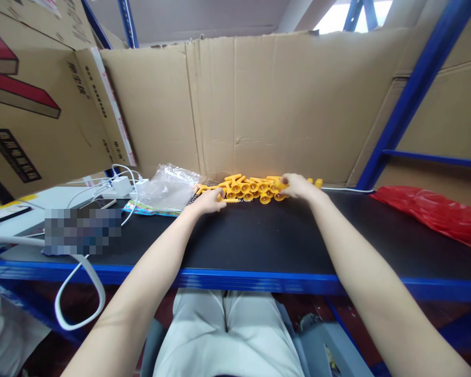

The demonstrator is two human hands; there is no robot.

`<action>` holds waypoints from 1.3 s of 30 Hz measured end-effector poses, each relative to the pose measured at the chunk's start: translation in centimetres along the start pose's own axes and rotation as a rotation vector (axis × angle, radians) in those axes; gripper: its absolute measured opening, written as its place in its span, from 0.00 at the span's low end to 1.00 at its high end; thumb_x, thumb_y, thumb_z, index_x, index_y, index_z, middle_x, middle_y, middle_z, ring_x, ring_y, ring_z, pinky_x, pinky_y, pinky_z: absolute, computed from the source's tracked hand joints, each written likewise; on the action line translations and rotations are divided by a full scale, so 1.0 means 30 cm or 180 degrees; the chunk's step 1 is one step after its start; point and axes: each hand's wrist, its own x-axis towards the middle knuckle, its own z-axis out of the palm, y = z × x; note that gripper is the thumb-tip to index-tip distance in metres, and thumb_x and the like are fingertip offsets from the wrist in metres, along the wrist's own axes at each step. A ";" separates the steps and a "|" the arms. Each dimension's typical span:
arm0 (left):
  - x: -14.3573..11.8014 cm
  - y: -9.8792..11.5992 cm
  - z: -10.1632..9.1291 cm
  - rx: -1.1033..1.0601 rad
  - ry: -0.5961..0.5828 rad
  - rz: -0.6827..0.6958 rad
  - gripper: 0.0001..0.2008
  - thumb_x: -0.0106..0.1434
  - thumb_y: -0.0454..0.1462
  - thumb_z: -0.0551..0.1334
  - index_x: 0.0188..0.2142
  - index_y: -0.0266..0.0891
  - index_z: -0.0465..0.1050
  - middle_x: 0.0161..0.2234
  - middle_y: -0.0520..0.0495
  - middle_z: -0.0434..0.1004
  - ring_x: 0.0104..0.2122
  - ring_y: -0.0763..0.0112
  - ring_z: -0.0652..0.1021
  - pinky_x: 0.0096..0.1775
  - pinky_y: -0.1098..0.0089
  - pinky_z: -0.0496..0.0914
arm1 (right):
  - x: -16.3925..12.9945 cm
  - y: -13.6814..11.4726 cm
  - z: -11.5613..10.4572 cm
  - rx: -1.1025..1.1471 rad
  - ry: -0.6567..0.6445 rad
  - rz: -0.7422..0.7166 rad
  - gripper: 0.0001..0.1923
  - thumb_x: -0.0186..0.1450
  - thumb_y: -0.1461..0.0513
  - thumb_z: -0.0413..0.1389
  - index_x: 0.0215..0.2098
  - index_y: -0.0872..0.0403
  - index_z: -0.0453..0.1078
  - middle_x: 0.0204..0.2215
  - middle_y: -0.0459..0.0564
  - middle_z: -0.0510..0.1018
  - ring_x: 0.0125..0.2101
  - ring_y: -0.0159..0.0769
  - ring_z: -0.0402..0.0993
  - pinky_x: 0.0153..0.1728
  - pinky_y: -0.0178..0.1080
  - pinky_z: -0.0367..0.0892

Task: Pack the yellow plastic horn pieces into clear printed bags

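A pile of yellow plastic pieces (pixel 255 188) with round, cup-like ends lies on the black tabletop, against the cardboard at the back. My left hand (pixel 210 202) is at the pile's left end, fingers closed around a yellow plastic piece (pixel 221 198). At the right end, my right hand (pixel 298 186) has its thumb and fingers closed on another yellow plastic piece (pixel 279 185). Its fingertips are partly hidden among the pieces. A few more yellow ends (pixel 317 183) show just beyond the right hand.
A clear plastic bag (pixel 170 186) lies left of the pile, near a white power strip (pixel 121 187) with cables. On the right rests a red plastic bag (pixel 432 212). Tall cardboard (pixel 290 104) closes off the back. A blue metal edge (pixel 259 280) runs along the front.
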 end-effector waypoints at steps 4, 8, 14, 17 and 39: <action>0.001 0.001 -0.001 -0.0083 0.0021 0.0048 0.14 0.53 0.40 0.55 0.39 0.40 0.67 0.29 0.50 0.72 0.31 0.68 0.72 0.35 0.69 0.64 | -0.035 -0.083 0.027 0.0117 -0.0689 -0.0993 0.11 0.49 0.64 0.63 0.32 0.52 0.72 0.31 0.46 0.77 0.30 0.38 0.73 0.33 0.39 0.67; 0.003 -0.002 0.001 -0.0162 0.0030 0.0110 0.14 0.52 0.40 0.55 0.39 0.40 0.67 0.28 0.50 0.71 0.29 0.68 0.71 0.34 0.70 0.63 | -0.050 -0.118 0.054 0.0074 -0.0898 -0.1091 0.13 0.52 0.63 0.62 0.37 0.55 0.73 0.34 0.50 0.77 0.33 0.38 0.73 0.35 0.38 0.66; 0.000 0.008 -0.002 -0.0144 0.0095 0.0196 0.13 0.52 0.40 0.56 0.37 0.39 0.69 0.27 0.50 0.70 0.28 0.70 0.70 0.31 0.71 0.61 | -0.065 -0.158 0.073 0.0498 -0.0719 -0.1181 0.19 0.55 0.62 0.61 0.46 0.56 0.72 0.40 0.53 0.76 0.37 0.38 0.72 0.40 0.39 0.65; -0.003 0.018 -0.009 -0.0117 0.0238 0.0337 0.12 0.52 0.40 0.56 0.36 0.39 0.70 0.26 0.51 0.70 0.27 0.71 0.69 0.31 0.72 0.60 | -0.072 -0.182 0.080 0.0683 -0.0582 -0.1439 0.19 0.57 0.62 0.60 0.47 0.57 0.72 0.40 0.53 0.76 0.36 0.37 0.72 0.40 0.40 0.65; -0.003 0.011 -0.013 0.0408 0.0434 0.0282 0.14 0.51 0.41 0.57 0.37 0.42 0.72 0.27 0.49 0.73 0.29 0.66 0.73 0.33 0.70 0.61 | -0.050 -0.134 0.125 0.2959 -0.1473 -0.0824 0.16 0.56 0.57 0.61 0.38 0.58 0.67 0.34 0.54 0.76 0.30 0.33 0.76 0.39 0.41 0.70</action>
